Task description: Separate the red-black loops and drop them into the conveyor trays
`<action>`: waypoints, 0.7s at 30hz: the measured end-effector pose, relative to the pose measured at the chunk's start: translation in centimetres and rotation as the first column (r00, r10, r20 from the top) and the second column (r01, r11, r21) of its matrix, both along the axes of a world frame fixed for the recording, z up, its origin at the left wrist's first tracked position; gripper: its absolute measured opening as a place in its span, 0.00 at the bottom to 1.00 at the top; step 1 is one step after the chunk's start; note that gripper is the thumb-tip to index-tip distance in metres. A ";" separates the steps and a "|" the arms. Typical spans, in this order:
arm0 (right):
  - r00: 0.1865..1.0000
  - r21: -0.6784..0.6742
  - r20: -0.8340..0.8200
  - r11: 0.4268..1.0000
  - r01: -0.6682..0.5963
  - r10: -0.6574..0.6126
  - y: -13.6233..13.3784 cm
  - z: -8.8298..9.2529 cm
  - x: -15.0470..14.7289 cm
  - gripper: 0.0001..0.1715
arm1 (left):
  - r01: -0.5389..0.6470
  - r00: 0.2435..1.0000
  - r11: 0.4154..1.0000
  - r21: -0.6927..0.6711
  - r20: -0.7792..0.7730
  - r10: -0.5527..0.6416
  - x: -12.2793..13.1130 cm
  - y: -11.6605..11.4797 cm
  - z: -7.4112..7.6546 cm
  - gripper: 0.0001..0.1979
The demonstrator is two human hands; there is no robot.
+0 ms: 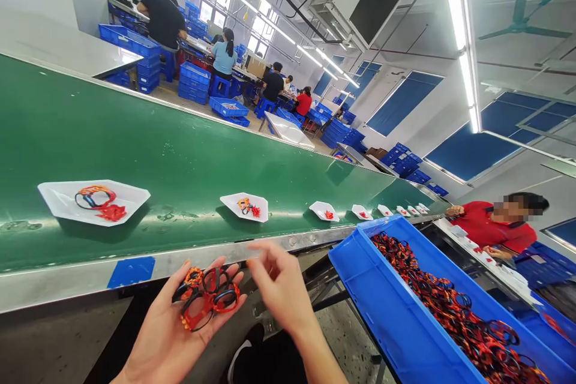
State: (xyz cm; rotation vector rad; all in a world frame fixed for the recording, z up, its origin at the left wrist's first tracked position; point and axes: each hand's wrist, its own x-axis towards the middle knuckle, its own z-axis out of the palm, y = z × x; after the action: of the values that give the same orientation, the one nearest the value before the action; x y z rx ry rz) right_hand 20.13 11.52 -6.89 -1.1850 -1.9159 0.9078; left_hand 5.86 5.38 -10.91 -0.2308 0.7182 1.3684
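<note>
Head view, looking forward and down over a conveyor: left hand (177, 336) is lying palm up at lower centre, cradling a cluster of orange-and-black looped pieces (207, 299) with its fingers curving loosely around them; right hand (281, 291) is hovering just beside it, fingers spread and released, grasping nothing; a blue plastic crate (373, 312) is sitting to the right of the hands, heaped with more orange-and-black loops (450, 306); a green conveyor belt (135, 144) is running diagonally across the frame behind a metal rail (202, 261), with a patch of blue tape (131, 272) stuck on that rail at left; a row of white plates is lying along the belt, the nearest plate (93, 202) carrying a looped piece and a red bow-shaped piece, the next plate (245, 207) carrying smaller ones; a co-worker in a red shirt (490, 225) is working at a counter (477, 240) at right; other seated workers (224, 57) and stacked blue crates (130, 42) are occupying the upper left of the frame.
</note>
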 end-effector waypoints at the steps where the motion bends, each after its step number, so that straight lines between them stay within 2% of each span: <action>1: 0.999 -0.022 0.027 0.999 -0.035 0.036 -1.4 -0.5 0.2 0.13 | 0.003 1.000 1.000 0.009 -0.017 -0.002 0.0 0.0 -0.1 0.25; 3: 0.995 0.008 0.084 0.998 -0.056 0.055 -3.5 -1.6 0.5 0.12 | 0.037 0.999 0.999 0.032 -0.037 -0.036 0.1 0.0 -0.3 0.24; 5: 0.996 0.043 0.081 0.999 -0.025 0.022 -4.4 -2.6 0.9 0.08 | 0.084 0.996 0.995 0.057 -0.036 -0.082 0.4 0.0 -0.3 0.25; 6: 1.000 0.013 0.028 1.000 0.004 -0.004 -4.6 -2.9 1.1 0.06 | 0.101 0.995 0.993 0.062 -0.031 -0.099 0.5 -0.1 -0.3 0.26; 8: 0.984 -0.182 -0.163 0.983 0.039 -0.069 -4.7 -3.5 1.6 0.08 | 0.112 0.994 0.992 0.064 -0.022 -0.111 0.7 -0.1 -0.3 0.26; 10: 0.897 -0.440 -0.406 0.898 -0.023 -0.175 -4.7 -3.9 2.1 0.12 | 0.124 0.992 0.990 0.060 -0.010 -0.124 1.0 -0.2 -0.2 0.25; 11: 0.820 -0.546 -0.516 0.833 -0.093 -0.246 -4.7 -4.1 2.4 0.13 | 0.133 0.991 0.990 0.055 -0.002 -0.133 1.1 -0.3 -0.2 0.25; 13: 0.630 -0.669 -0.665 0.695 -0.264 -0.401 -4.8 -4.4 2.9 0.14 | 0.138 0.990 0.989 0.049 0.007 -0.138 1.4 -0.4 0.0 0.25; 15: 0.472 -0.704 -0.707 0.584 -0.403 -0.527 -4.9 -4.6 3.2 0.13 | 0.133 0.991 0.990 0.040 0.011 -0.134 1.6 -0.5 0.2 0.25; 16: 0.422 -0.708 -0.706 0.545 -0.449 -0.569 -5.0 -4.7 3.4 0.13 | 0.129 0.992 0.991 0.033 0.011 -0.129 1.7 -0.5 0.3 0.25; 21: 0.292 -0.680 -0.685 0.442 -0.585 -0.667 -4.9 -5.2 3.5 0.15 | 0.140 0.990 0.990 0.034 -0.006 -0.140 2.1 -0.4 0.0 0.26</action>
State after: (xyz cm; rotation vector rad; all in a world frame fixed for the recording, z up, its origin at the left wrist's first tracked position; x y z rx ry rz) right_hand 23.66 6.60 -12.07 -0.6970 -0.1036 2.1591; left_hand 8.00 4.94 -10.87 -0.1477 0.7001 1.2466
